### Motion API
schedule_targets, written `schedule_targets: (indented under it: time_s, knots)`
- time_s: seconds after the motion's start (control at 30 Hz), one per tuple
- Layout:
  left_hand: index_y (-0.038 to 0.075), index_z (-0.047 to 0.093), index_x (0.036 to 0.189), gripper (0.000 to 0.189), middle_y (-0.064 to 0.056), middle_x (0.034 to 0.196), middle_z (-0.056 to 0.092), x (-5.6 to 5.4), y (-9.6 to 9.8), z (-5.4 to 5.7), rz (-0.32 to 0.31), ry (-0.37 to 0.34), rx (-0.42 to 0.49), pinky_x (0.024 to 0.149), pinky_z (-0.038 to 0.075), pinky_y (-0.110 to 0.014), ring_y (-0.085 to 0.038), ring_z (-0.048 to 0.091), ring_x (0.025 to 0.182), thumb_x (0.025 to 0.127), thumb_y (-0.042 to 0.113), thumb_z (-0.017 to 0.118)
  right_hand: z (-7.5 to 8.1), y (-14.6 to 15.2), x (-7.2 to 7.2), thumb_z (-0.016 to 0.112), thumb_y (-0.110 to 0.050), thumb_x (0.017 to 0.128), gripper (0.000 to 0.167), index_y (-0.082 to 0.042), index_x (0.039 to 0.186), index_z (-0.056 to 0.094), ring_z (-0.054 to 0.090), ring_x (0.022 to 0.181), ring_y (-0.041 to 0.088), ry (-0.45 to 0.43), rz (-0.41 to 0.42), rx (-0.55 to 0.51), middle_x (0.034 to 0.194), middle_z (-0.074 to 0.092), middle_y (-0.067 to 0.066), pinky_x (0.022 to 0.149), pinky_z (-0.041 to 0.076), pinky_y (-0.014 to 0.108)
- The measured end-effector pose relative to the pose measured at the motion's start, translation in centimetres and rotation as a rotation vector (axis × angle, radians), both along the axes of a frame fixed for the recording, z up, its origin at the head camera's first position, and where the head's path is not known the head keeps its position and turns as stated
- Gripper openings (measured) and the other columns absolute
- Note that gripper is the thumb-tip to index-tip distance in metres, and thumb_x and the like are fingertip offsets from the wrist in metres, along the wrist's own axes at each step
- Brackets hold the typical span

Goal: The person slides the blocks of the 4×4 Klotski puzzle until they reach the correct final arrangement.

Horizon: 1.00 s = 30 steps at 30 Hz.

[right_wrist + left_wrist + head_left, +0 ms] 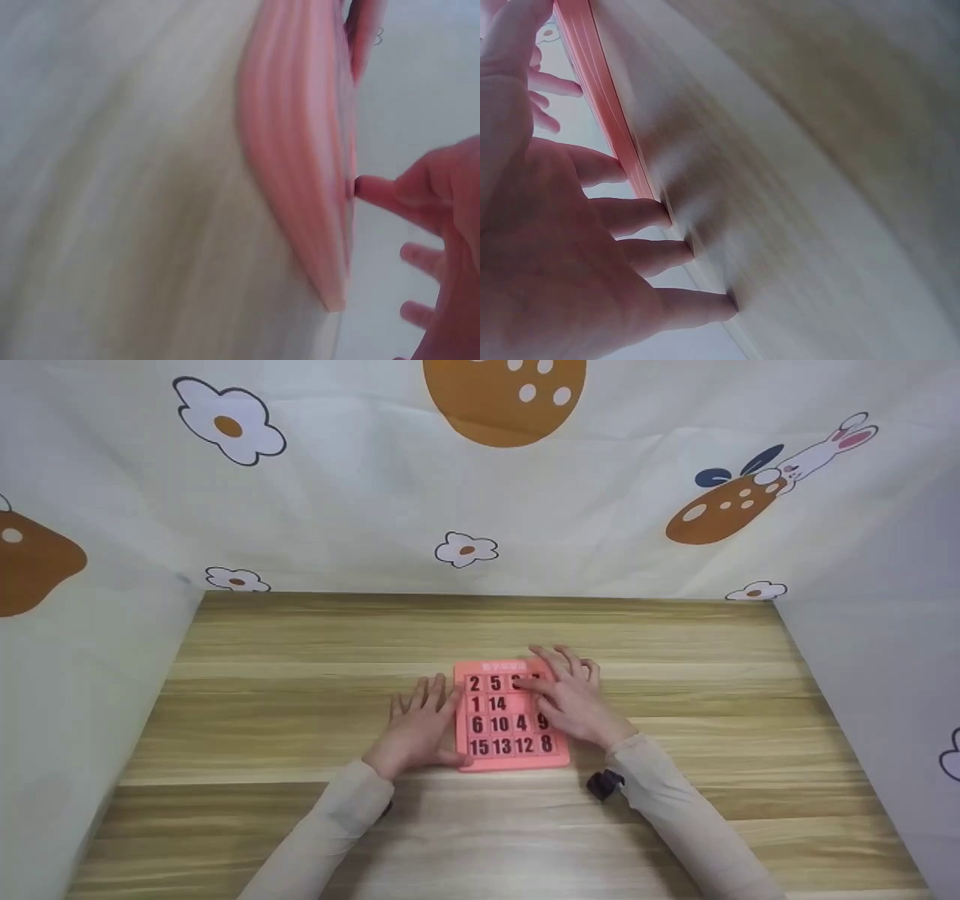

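A pink sliding number puzzle point(517, 766) lies flat on the wooden table, its tiles printed with black numbers. In the second row, a bare slot point(517, 704) shows right of the 14 tile point(497, 704). My left hand point(412, 733) is along the puzzle's left side, thumb at the lower left corner. Its other fingers are spread, with fingertips down on the table in the left wrist view. From the right, my right hand point(583, 706) reaches over the board, index fingertip on a top-row tile point(514, 684). That hand hides part of the right column.
The wooden table point(300, 660) extends around the puzzle. Pale cloth walls with printed flowers and carrots enclose it at the back point(360, 510) and both sides. A small black device point(604, 784) sits at the right wrist.
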<state>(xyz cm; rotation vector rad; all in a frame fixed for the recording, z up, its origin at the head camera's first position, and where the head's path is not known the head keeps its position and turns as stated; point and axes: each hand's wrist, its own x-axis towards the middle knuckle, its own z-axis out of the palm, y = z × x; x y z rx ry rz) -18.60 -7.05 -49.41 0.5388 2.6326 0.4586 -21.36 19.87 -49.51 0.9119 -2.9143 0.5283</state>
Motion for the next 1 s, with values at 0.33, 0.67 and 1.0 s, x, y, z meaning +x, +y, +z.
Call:
schedule_targets:
  time_s: [0.33,0.67,1.0]
  knots:
    - [0.011,0.011,0.156,0.117,-0.021,0.158,-0.001,-0.04,0.02,0.01,-0.002,0.002,-0.006,0.107,0.0,-0.069,-0.043,-0.003,0.143,0.071,0.061,0.075,-0.22,-0.77,0.61,0.057,-0.024,0.092,0.04,-0.024,0.132,0.062,0.015,0.139,0.044,-0.048,0.173,0.006,0.157,0.022,0.01,0.103,0.014,0.069]
    - [0.011,0.011,0.156,0.117,-0.021,0.158,-0.001,-0.04,0.0,-0.21,-0.012,0.016,-0.006,0.107,0.001,-0.069,-0.044,-0.002,0.142,0.071,0.061,0.074,0.41,-0.27,0.57,0.066,-0.03,0.087,0.015,-0.023,0.093,0.077,0.024,0.136,0.042,0.058,0.104,-0.029,0.147,0.042,0.006,0.102,0.016,0.065]
    - [0.012,0.01,0.156,0.116,-0.02,0.159,-0.002,-0.09,0.09,-0.13,0.001,-0.012,-0.004,0.106,0.0,-0.07,-0.043,-0.003,0.143,0.073,0.061,0.074,0.17,-0.39,0.63,0.065,-0.028,0.088,0.024,-0.02,0.109,0.075,0.021,0.137,0.043,-0.002,0.153,-0.028,0.151,0.034,0.01,0.103,0.014,0.067]
